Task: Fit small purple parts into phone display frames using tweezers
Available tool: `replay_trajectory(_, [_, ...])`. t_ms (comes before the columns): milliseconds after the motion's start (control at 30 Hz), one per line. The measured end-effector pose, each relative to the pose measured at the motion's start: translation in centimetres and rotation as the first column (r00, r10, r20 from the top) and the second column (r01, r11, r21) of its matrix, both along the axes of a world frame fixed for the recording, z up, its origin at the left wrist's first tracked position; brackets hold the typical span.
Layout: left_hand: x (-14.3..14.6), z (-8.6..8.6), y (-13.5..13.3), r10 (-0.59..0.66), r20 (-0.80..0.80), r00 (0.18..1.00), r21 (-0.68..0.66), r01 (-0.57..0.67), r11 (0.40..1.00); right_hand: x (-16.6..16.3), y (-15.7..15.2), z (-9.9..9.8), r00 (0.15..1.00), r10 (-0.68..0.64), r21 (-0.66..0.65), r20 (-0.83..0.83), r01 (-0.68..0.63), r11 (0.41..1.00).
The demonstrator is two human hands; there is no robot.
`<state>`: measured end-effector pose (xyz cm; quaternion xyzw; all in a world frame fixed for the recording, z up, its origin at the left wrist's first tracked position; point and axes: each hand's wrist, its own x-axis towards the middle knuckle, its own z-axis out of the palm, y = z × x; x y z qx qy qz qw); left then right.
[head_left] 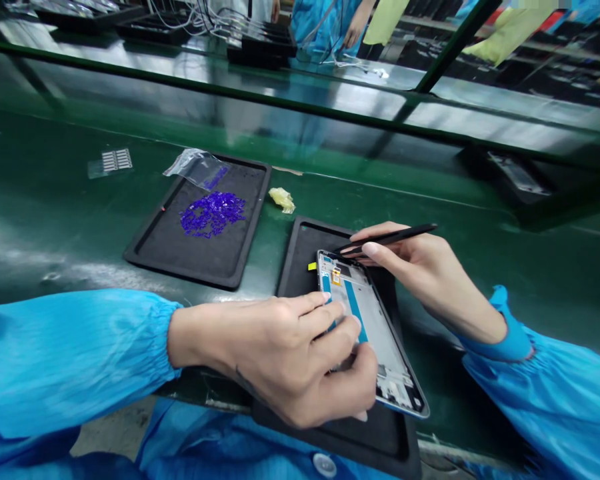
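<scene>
A phone's inner frame [383,320], silvery with blue strips and a small gold flex connector [336,276], lies tilted over a black tray [305,243]. My left hand [295,353] reaches across its left side, fingers curled onto it and gripping it; the palm side is hidden. A yellow tab [312,267] sticks out from the frame's upper left edge. In my right hand [415,260] is a pair of black tweezers [405,235], pinched between thumb and fingers. Their tips point left, at the frame's top edge; whether they touch it I cannot tell.
To the left, a second black tray [200,260] holds a pile of small purple pieces [213,213] and a clear plastic bag [197,168]. A crumpled yellowish scrap [282,199] lies between the trays. A sheet of small parts [116,160] sits farther left. Behind runs a green rail [195,79]; a co-worker stands beyond.
</scene>
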<state>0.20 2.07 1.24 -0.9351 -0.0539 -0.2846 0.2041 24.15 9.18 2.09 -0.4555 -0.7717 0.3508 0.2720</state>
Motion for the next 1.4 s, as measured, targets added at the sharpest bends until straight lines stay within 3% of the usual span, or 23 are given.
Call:
replay_trajectory(267, [0.0, -0.1, 0.0, 0.002, 0.017, 1.000, -0.003, -0.002, 1.000, -0.1, 0.0, 0.0, 0.997, -0.032, -0.084, -0.072, 0.026, 0.996])
replay_trajectory(1167, [0.1, -0.2, 0.0, 0.000, 0.009, 1.000, 0.007, 0.000, 1.000, -0.1, -0.5, -0.4, 0.995, -0.009, 0.140, 0.098, -0.005, 0.990])
replay_trajectory(1400, [0.1, -1.0, -0.5, -0.005, -0.023, 1.000, -0.043, 0.004, 0.999, -0.1, -0.2, 0.2, 0.997, -0.007, 0.090, 0.075, 0.000, 0.996])
